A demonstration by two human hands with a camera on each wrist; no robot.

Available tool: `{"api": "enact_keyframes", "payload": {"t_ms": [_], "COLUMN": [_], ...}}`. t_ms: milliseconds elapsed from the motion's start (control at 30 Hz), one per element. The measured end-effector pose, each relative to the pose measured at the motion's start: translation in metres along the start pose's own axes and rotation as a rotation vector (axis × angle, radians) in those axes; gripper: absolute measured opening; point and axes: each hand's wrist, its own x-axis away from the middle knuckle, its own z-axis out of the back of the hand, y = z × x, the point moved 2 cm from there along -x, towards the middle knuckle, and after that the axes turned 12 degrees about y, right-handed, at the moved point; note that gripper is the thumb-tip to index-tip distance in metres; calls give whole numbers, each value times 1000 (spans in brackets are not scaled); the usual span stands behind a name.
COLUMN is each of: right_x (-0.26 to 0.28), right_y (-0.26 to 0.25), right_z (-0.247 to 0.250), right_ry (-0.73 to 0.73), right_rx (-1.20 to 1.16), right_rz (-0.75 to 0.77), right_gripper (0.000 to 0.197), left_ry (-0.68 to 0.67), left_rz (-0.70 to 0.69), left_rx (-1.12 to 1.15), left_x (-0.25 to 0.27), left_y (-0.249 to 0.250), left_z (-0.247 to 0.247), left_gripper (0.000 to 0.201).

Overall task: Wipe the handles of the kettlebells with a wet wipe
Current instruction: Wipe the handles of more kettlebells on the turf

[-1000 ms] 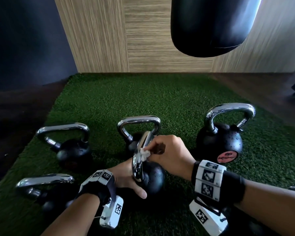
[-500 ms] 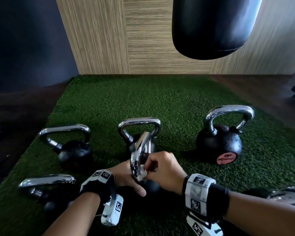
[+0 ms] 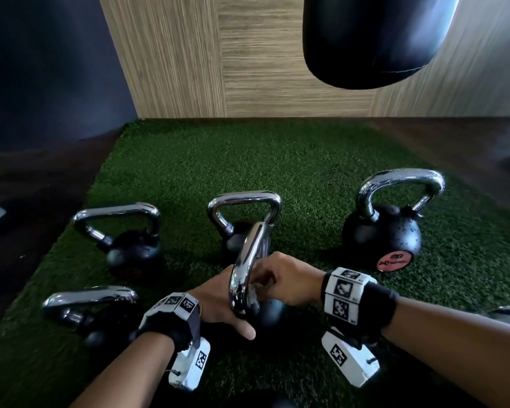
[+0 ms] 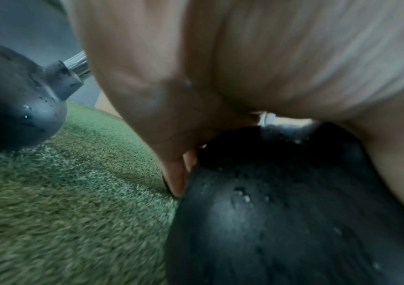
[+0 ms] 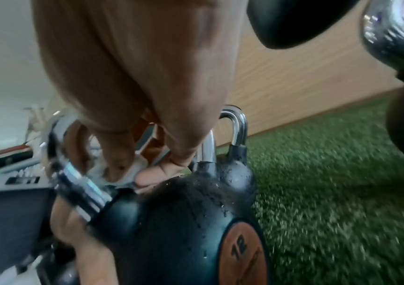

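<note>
The near kettlebell has a black ball and a chrome handle that stands edge-on to me. My left hand grips the ball from the left, its thumb lying across the near side and its fingers running down the far side. My right hand pinches a crumpled white wet wipe against the lower part of the handle. In the right wrist view the wipe sits between fingertips and thumb, just above the point where the handle meets the ball.
Several more kettlebells stand on the green turf mat: back left, back middle, back right and front left. A black punch bag hangs above at the right. Dark floor borders the mat.
My right hand has slid the wipe down the handle, from near the top to just above the ball. The left hand has stayed on the ball.
</note>
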Motion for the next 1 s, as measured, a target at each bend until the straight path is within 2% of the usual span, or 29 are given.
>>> {"api": "enact_keyframes", "payload": {"t_ms": [67,200,267,367,500,633,767,800,867,933,1000], "right_x": [5,10,9,13,22,20,20,19,14,8,4], "right_y": [-1,-5,-7,-5,1,5,4,3,5,6,8], "right_z": [-3,-14,-17,-19,-23,-22,-27,-27,-26,-22,-21], "right_ry": [-46,-88,-65,-76,-88,38,42,72,175,280,324], "right_rx": [-90,4,-13,-312,-753,-994,-1062,-1080,-1111,-1133,-1094], "right_rz": [-8,-4,-32,-140,-278,-391,-409,-413,-420,-437,-433], "right_gripper": [18,24,20,28,17,18,17,20,30,28,31], "left_ry": [21,105,93,102,82,69,78,91,121,112,115], "left_rz": [-34,-15,-7,-46,-81,-172,-127,-104,-110,-110,-88], "left_rx": [-47,-62,-87,-126,-86,-71,-88,-95,-116,-109,-118], "left_x": [6,12,11,11,10,6,10,11,12,10,11], "left_y": [1,-5,-6,-5,-2,2,-1,-1,-2,-6,-4], "left_z": [-2,-5,-5,-4,-5,-5,-4,-4,-4,-6,-5], "left_gripper": [67,98,96,94,92,112,89,89,97,111,115]}}
